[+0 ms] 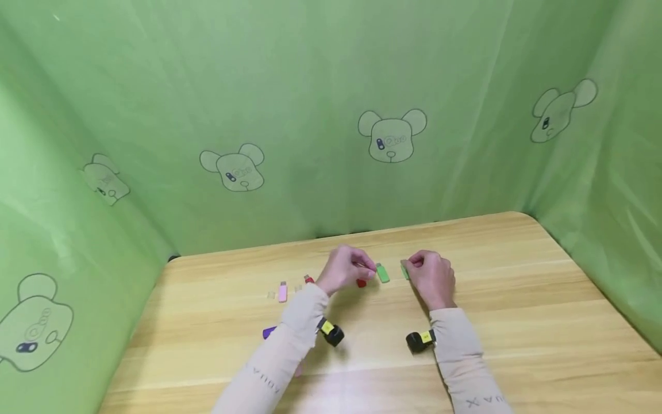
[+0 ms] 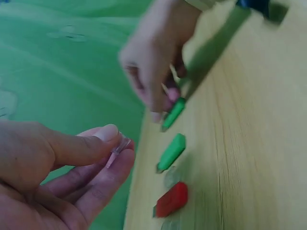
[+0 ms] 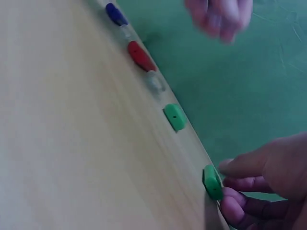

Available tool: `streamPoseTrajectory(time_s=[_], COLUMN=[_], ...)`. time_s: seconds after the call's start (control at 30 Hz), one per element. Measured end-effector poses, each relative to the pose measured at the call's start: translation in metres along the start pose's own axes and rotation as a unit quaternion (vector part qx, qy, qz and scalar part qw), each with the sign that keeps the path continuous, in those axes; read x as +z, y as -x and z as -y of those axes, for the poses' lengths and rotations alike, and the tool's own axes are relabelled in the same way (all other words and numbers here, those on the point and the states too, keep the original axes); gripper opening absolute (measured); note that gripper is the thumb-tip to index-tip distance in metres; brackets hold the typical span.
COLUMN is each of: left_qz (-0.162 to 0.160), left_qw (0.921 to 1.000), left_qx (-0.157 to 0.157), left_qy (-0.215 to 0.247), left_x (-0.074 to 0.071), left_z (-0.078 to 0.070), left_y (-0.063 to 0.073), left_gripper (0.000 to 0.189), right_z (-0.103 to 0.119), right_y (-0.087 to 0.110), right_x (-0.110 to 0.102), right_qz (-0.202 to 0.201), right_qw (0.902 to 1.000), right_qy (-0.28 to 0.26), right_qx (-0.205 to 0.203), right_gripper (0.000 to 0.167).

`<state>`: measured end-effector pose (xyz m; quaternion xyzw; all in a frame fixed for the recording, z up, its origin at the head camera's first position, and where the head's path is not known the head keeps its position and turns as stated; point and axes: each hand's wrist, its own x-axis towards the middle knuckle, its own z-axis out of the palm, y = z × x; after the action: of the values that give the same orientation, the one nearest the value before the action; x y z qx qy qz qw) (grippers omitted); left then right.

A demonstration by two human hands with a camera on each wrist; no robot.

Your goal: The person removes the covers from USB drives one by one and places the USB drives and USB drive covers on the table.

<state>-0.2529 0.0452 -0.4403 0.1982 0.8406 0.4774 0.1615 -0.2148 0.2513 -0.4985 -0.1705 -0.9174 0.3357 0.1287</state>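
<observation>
Green stick (image 1: 405,272) and clear cap (image 2: 123,144), each in a pinch

Head view: a smooth wood-grain surface (image 1: 527,299) with a rounded far right corner lies before a creased green curtain (image 1: 300,69) printed with bear outlines. Nearer the far edge than the near one, the right hand (image 1: 433,279) has its grip drawn almost closed on the green stick. A second green stick (image 1: 383,273), a slim block with a metal plug end, lies apart, just left of it. The left hand (image 1: 345,269) partly hides a red stick (image 1: 361,283). Toward the left edge lie a pink stick (image 1: 283,292), another red stick (image 1: 309,279) and a purple piece (image 1: 269,332) beside the pale cloth sleeve (image 1: 258,374).

Left wrist view: the left hand's grip is narrowed to a pinch, thumb against fingers, with the glassy cap between the tips. A rounded transparent cap (image 2: 171,177) rests on the surface between the red stick and the second green stick.

Right wrist view: the right hand's thumb and fingertips meet at the green stick, near the far edge; a small hole marks its smooth plastic. A dark blue stick (image 3: 116,14) lies farther along that edge.
</observation>
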Motion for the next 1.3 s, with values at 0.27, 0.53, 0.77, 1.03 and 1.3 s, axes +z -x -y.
streamPoseTrajectory(time_s=[0.27, 0.53, 0.77, 1.03, 1.3], left_qz=[0.024, 0.040, 0.035, 0.014, -0.035], left_qw=[0.9855, 0.9671, 0.9595, 0.9539, 0.9775], left_qx=[0.051, 0.045, 0.047, 0.048, 0.049], left_qy=[-0.160, -0.247, -0.276, -0.296, -0.202], left_x=[0.036, 0.039, 0.033, 0.022, -0.022], left_z=[-0.021, -0.009, 0.002, 0.004, -0.003], left_y=[-0.042, -0.052, -0.053, -0.046, -0.019], left_gripper=[0.006, 0.010, 0.012, 0.008, 0.008], right_z=[-0.004, 0.003, 0.014, 0.024, 0.036], right_y=[-0.002, -0.004, -0.005, -0.002, 0.000], right_x=[-0.017, -0.007, -0.002, -0.002, -0.006], right_qz=[0.002, -0.005, -0.001, 0.013, 0.022], right_qw=[0.9989, 0.9981, 0.9971, 0.9963, 0.9946], right_qy=[-0.043, -0.061, -0.076, -0.084, -0.090], right_qx=[0.021, 0.004, -0.010, -0.011, -0.047], right_gripper=[0.019, 0.016, 0.016, 0.016, 0.015])
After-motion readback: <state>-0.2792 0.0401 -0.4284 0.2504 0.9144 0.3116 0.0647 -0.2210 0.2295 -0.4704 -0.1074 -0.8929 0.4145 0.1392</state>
